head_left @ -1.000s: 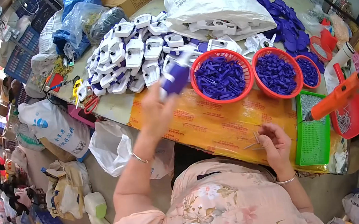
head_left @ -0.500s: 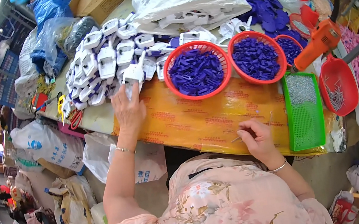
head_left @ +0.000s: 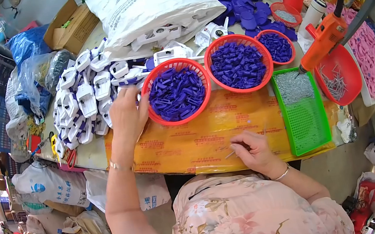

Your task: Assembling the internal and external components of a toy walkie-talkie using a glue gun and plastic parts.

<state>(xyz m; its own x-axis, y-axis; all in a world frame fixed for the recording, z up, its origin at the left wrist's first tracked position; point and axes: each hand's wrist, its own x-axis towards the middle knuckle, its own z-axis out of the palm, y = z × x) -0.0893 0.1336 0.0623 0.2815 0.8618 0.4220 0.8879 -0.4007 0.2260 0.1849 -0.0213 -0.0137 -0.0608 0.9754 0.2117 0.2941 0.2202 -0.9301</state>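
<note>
Open room: bare orange-yellow sheet (head_left: 186, 141) at ctr, down to the table's (head_left: 96, 152) front edge. Red baskets (head_left: 207, 77) w/ purple pcs blocked upr ctr; green tray (head_left: 304, 121) & orange driver (head_left: 327, 33) crowded the right. Pile of white-and-purple parts (head_left: 87, 98) sat upr left. L hand (head_left: 124, 114) was btwn pile & nearest basket, part-spread, thumb off fingers, nothing visibly held. R hand (head_left: 253, 150), lower ctr-right, was loosely curled by a metal pin (head_left: 229, 155); couldn't tell if gripped.

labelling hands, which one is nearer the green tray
Right. The right hand is left of the green tray, apart from it; the left hand is farther left, by the pile of white parts.
</note>
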